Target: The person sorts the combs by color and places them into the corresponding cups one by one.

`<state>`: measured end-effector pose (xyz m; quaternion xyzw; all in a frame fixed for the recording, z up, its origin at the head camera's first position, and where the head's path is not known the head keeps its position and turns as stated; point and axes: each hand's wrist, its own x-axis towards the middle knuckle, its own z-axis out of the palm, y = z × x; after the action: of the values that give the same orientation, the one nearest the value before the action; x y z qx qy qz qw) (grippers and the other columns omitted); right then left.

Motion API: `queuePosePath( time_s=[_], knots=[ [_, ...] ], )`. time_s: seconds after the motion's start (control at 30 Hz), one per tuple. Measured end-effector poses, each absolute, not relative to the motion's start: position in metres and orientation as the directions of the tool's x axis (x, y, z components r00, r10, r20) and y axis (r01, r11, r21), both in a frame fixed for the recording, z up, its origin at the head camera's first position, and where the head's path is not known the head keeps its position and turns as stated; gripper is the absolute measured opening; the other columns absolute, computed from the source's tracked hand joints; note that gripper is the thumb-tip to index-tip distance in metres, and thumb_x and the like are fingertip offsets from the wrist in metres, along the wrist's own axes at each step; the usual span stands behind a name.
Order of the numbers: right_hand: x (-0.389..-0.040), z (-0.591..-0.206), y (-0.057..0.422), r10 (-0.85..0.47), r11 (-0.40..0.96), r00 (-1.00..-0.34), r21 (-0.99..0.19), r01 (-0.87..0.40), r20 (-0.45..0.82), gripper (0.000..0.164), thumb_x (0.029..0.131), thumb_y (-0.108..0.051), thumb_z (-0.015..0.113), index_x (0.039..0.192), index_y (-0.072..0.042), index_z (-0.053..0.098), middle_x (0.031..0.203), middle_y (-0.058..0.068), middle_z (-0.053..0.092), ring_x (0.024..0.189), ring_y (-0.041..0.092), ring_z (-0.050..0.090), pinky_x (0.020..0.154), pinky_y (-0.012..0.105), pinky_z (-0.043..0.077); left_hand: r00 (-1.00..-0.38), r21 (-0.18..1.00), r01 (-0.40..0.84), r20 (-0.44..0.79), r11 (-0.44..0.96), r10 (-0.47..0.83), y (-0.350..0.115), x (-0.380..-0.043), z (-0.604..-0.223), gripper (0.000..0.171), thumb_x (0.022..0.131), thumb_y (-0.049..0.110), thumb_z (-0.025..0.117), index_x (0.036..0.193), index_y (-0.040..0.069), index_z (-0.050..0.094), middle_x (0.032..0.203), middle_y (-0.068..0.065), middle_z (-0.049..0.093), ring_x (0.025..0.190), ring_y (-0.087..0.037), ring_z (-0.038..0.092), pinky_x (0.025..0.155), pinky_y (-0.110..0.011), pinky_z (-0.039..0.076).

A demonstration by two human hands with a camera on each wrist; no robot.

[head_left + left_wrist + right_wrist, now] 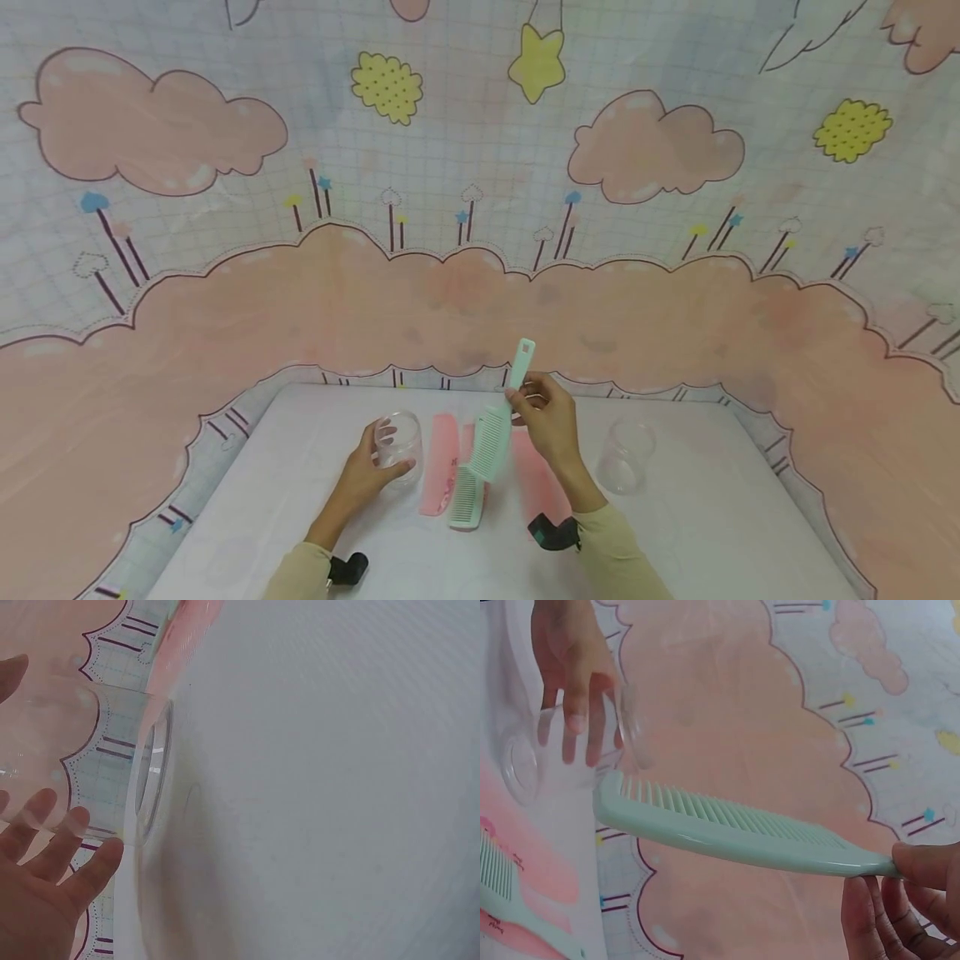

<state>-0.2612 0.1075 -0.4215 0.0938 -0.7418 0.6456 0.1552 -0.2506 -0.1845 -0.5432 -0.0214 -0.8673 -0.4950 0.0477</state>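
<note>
My left hand [362,473] holds a clear, see-through jar [398,442] around its sides. In the left wrist view the jar [112,761] is tipped sideways in the picture, its round end facing the white tabletop. My right hand [552,418] pinches a mint-green comb [491,437] by its handle, between thumb and fingers. The comb is raised off the table, its toothed part slanting down toward the left; its teeth show plainly on the comb [727,832] in the right wrist view. Below it, another mint-green comb [467,500] lies on the table.
Flat pink pieces lie on the white table [262,500]: one pink piece [440,462] beside the lying comb, another pink piece [542,479] partly behind my right forearm. A second clear jar [624,458] is at the right. A cloud-patterned cloth [420,308] hangs behind the table.
</note>
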Motion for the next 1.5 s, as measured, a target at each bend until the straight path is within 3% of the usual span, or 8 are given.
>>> queuePosePath(
  time_s=[0.43,0.77,0.9,1.1,1.5],
  knots=[
    [-0.267,-0.421,0.078,0.011,0.042,-0.898,-0.898,-0.438,0.439,0.025,0.089,-0.007,0.07,0.112,-0.001,0.062,0.098,0.019,0.062,0.076,0.013,0.068,0.062,0.034,0.061,-0.996,0.868,0.076,0.092,0.492,-0.009,-0.185,-0.251,-0.543,0.092,0.08,0.037,0.08,0.15,0.011,0.026,0.148,-0.017,0.047,0.138,-0.044,0.041,0.113,-0.058,0.034],
    [-0.273,-0.416,0.049,0.045,-0.015,-0.883,-0.884,-0.467,0.466,0.024,0.09,-0.001,0.067,0.112,0.006,0.058,0.098,0.025,0.061,0.083,0.034,0.068,0.067,0.041,0.061,-0.997,0.867,0.066,0.08,0.494,-0.008,-0.184,-0.253,-0.544,0.089,0.081,0.036,0.079,0.149,0.011,0.027,0.148,-0.017,0.047,0.139,-0.042,0.04,0.113,-0.059,0.033],
    [-0.268,-0.404,0.039,0.03,-0.028,-0.88,-0.88,-0.475,0.474,0.022,0.09,0.002,0.065,0.11,0.009,0.057,0.098,0.027,0.06,0.084,0.034,0.067,0.069,0.044,0.06,-0.997,0.867,0.062,0.076,0.494,-0.009,-0.184,-0.254,-0.544,0.089,0.082,0.034,0.079,0.149,0.011,0.026,0.148,-0.018,0.046,0.138,-0.043,0.04,0.113,-0.06,0.033],
    [-0.26,-0.391,0.027,0.022,-0.053,-0.874,-0.873,-0.485,0.485,0.021,0.091,0.002,0.064,0.109,0.01,0.056,0.098,0.027,0.06,0.085,0.034,0.066,0.07,0.037,0.061,-0.997,0.876,0.057,0.074,0.479,-0.017,-0.184,-0.254,-0.544,0.089,0.08,0.032,0.08,0.149,0.012,0.027,0.147,-0.016,0.047,0.138,-0.042,0.041,0.112,-0.061,0.033],
    [-0.274,-0.407,0.003,-0.035,0.035,-0.878,-0.878,-0.478,0.477,0.021,0.094,-0.002,0.062,0.111,0.009,0.057,0.102,0.028,0.061,0.09,0.04,0.067,0.071,0.038,0.061,-0.999,0.878,0.015,0.037,0.478,-0.036,-0.182,-0.252,-0.542,0.091,0.081,0.035,0.079,0.15,0.011,0.024,0.145,-0.022,0.047,0.133,-0.048,0.044,0.108,-0.064,0.037]
  ],
)
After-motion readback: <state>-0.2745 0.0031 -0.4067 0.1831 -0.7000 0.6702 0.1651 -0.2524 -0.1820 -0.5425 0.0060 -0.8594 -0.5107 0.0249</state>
